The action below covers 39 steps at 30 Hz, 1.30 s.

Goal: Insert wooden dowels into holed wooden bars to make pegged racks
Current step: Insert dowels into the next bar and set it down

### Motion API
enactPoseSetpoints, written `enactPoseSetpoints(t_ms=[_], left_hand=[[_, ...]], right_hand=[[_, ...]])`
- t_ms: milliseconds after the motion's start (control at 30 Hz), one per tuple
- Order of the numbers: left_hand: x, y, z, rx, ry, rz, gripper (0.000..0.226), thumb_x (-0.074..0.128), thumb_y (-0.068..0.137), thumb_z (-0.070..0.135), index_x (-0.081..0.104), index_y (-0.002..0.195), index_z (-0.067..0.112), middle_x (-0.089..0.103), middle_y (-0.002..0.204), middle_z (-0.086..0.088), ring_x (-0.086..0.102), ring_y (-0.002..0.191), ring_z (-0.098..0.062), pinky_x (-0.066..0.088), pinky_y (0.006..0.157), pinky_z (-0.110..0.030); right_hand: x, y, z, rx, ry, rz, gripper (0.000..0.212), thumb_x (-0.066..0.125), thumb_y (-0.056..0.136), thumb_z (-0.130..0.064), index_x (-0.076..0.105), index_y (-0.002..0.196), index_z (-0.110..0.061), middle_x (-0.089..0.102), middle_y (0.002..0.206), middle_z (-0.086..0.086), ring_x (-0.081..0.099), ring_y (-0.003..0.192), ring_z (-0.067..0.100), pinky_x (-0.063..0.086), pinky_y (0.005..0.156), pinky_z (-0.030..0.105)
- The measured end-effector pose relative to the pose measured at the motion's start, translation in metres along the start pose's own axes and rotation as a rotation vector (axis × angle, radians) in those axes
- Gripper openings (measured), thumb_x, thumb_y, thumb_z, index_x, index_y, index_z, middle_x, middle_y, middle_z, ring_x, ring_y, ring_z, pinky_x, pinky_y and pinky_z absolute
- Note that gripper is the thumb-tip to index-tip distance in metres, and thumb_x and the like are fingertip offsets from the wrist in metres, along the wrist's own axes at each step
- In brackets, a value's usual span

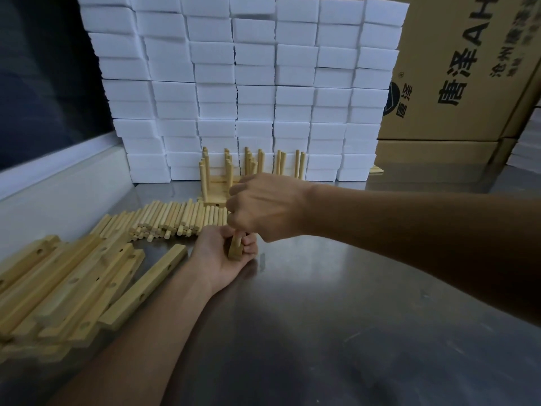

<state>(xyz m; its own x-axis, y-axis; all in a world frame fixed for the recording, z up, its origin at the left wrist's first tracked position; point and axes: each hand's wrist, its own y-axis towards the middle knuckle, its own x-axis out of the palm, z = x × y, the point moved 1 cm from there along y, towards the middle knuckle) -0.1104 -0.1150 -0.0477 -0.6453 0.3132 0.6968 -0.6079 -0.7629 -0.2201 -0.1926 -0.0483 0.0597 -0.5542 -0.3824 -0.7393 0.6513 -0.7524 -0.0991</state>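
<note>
In the centre of the frame the left hand (225, 254) lies palm up on the metal table (336, 317), and its fingers curl around a short wooden bar (235, 251). Directly above it the right hand (263, 205) is closed like a fist and grips something over the bar; what it grips is hidden. Just behind the hands, to the left, lies a heap of loose dowels (169, 219). In the lower left is a pile of holed bars (67, 291). Behind the right hand stand finished racks (225, 171) with upright pegs. A wall of white foam blocks (243, 83) fills the upper centre, and a cardboard box (456, 68) stands in the upper right.
</note>
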Motion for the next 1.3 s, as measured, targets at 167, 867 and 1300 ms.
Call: enactPoseSetpoints(t_ms=[167,867,1300], left_hand=[[0.001,-0.003,0.001,0.034,0.034,0.011,0.026,0.03,0.08,-0.006,0.046,0.072,0.011,0.046,0.053,-0.005,0.042,0.046,-0.013,0.029,0.051,-0.025],[-0.001,0.007,-0.004,0.021,-0.025,-0.062,0.024,0.04,0.1,-0.006,0.055,0.119,-0.003,0.062,0.112,-0.019,0.067,0.1,-0.027,0.06,0.067,-0.041],[-0.001,0.003,-0.003,0.024,-0.031,-0.095,0.023,0.04,0.099,-0.005,0.058,0.114,-0.005,0.073,0.104,-0.022,0.066,0.112,-0.035,0.058,0.078,-0.045]], right_hand=[[0.001,0.003,0.001,0.255,0.174,-0.004,0.023,0.054,0.097,-0.024,0.043,0.079,-0.017,0.039,0.062,-0.003,0.039,0.052,0.009,0.028,0.047,0.024],[0.023,-0.025,0.035,0.465,0.382,-0.119,0.032,0.057,0.097,-0.027,0.042,0.069,-0.021,0.042,0.068,-0.008,0.043,0.061,0.007,0.042,0.065,0.032],[0.023,-0.031,0.037,0.65,0.656,-0.024,0.009,0.067,0.091,-0.025,0.07,0.088,-0.017,0.061,0.079,-0.008,0.059,0.077,0.012,0.046,0.065,0.025]])
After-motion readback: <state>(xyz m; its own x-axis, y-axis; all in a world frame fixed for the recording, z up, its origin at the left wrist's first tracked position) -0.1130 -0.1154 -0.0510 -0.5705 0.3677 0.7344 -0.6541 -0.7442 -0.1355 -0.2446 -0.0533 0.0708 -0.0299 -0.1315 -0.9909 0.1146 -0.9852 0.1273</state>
